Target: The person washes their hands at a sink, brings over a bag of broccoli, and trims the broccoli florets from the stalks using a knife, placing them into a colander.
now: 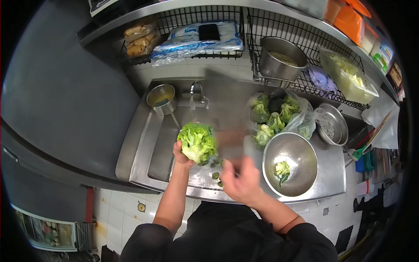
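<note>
My left hand [182, 156] is closed round the stem side of a large green broccoli head [197, 142], held above the steel counter beside the sink. To its right, my right hand [240, 179] is closed on the handle of a knife, whose wide blade [227, 105] is smeared by motion and points up and away. Small broccoli pieces [215, 175] lie on the counter between my hands. A steel colander [290, 163] at the right holds one cut floret [283, 169]. Behind the colander, clear plastic bags hold several broccoli heads [289, 109].
A running faucet [196, 89] and a steel pot with yellowish liquid [161, 98] stand at the sink's back. A steel bowl [334, 124] is at the right. Wire racks above hold a large pot [281, 59], bags and a plastic tub [358, 87].
</note>
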`<control>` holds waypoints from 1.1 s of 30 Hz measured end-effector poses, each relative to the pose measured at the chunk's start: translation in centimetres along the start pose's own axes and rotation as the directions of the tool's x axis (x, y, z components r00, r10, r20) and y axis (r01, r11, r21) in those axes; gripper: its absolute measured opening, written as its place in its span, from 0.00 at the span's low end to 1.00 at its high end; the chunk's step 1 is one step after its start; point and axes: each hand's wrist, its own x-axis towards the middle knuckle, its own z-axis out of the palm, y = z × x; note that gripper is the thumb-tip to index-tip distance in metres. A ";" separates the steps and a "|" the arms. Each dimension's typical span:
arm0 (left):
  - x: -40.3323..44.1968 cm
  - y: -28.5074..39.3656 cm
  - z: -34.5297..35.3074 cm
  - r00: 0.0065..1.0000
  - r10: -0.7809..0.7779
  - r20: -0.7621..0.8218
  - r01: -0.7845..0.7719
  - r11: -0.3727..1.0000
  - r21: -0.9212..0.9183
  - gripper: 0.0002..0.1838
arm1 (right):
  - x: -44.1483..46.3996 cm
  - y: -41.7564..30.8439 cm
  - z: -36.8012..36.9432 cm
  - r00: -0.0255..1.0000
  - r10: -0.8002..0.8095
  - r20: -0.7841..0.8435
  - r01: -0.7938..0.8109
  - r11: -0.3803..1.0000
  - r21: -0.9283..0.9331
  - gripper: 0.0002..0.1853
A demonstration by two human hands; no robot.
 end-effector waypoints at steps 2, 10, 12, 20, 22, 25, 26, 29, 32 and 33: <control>-0.6 -0.5 0.3 0.999 -0.006 -0.045 0.007 1.000 0.024 0.49 | -0.3 2.9 2.0 0.970 0.127 0.208 -0.138 0.990 0.038 0.15; -1.5 -1.8 2.9 0.997 0.024 -0.077 -0.027 0.999 -0.036 0.47 | 0.0 0.1 -1.2 0.975 0.213 -0.064 -0.203 0.970 0.135 0.16; -1.7 -2.5 2.7 0.998 0.061 -0.033 -0.064 0.995 -0.079 0.46 | -0.8 -0.4 -0.2 0.982 0.172 -0.079 -0.164 0.981 0.099 0.16; -2.7 -4.2 2.5 0.983 0.087 -0.159 -0.109 0.985 -0.135 0.44 | -1.5 2.1 2.6 0.959 0.283 0.013 -0.283 0.953 0.108 0.14; -2.3 -3.1 3.4 0.965 0.104 -0.241 -0.130 0.987 -0.093 0.44 | -0.5 2.7 1.6 0.961 0.277 0.022 -0.278 0.957 0.081 0.14; -1.8 -0.3 3.8 0.986 -0.007 -0.169 0.018 0.998 0.060 0.49 | 0.6 3.6 0.5 0.976 0.214 0.028 -0.215 0.973 0.085 0.16; -1.6 0.6 3.7 0.985 -0.002 -0.171 0.013 0.998 0.062 0.49 | 0.5 3.2 0.2 0.977 0.211 0.032 -0.213 0.973 0.087 0.16; -0.7 2.1 4.4 0.987 -0.157 -0.013 0.158 0.976 0.150 0.50 | -0.2 0.2 -1.6 0.998 0.064 0.023 -0.065 0.994 0.082 0.17; 0.0 2.0 2.8 0.985 -0.170 0.018 0.165 0.974 0.156 0.48 | 1.1 -1.9 -1.9 0.992 -0.090 0.091 0.080 0.991 0.110 0.17; 0.3 2.2 3.2 0.986 -0.168 0.022 0.162 0.974 0.158 0.48 | 1.3 -1.5 -1.1 0.986 -0.100 0.136 0.091 0.994 0.067 0.18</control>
